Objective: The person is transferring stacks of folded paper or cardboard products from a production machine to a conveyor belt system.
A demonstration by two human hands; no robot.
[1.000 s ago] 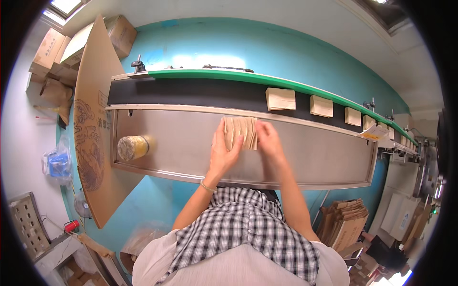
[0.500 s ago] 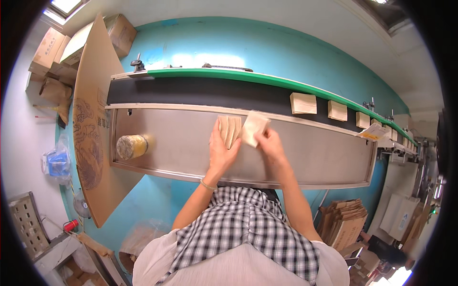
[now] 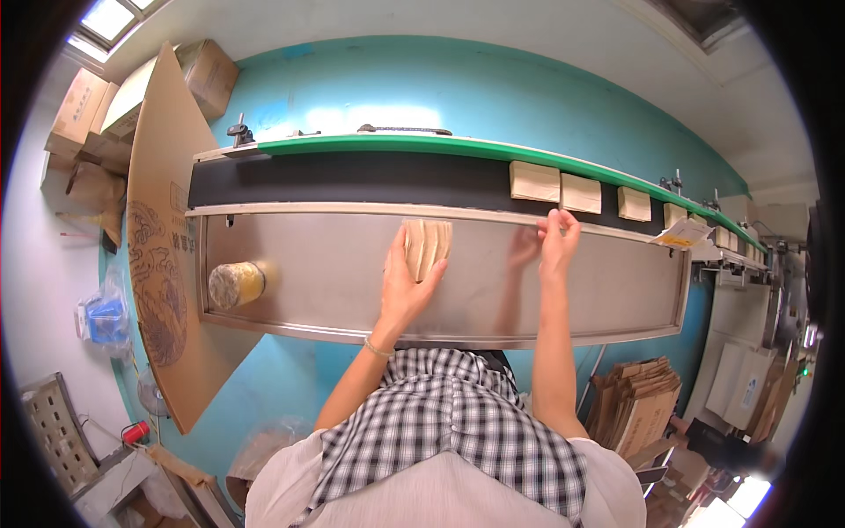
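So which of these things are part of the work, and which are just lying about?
Seemingly in use:
stack of cream pieces, in the left hand
cream packets on the black belt, the right hand at its near edge
steel tray beneath the hands

Apparently just around:
yellowish cylinder at the tray's left end
large cardboard sheet
flattened cardboard, lower right
blue bagged item

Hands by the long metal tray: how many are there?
2. The left hand holds a tan bundle over the tray; the right hand is farther right, by the black belt's near edge. Both show, though some fingers are hidden.
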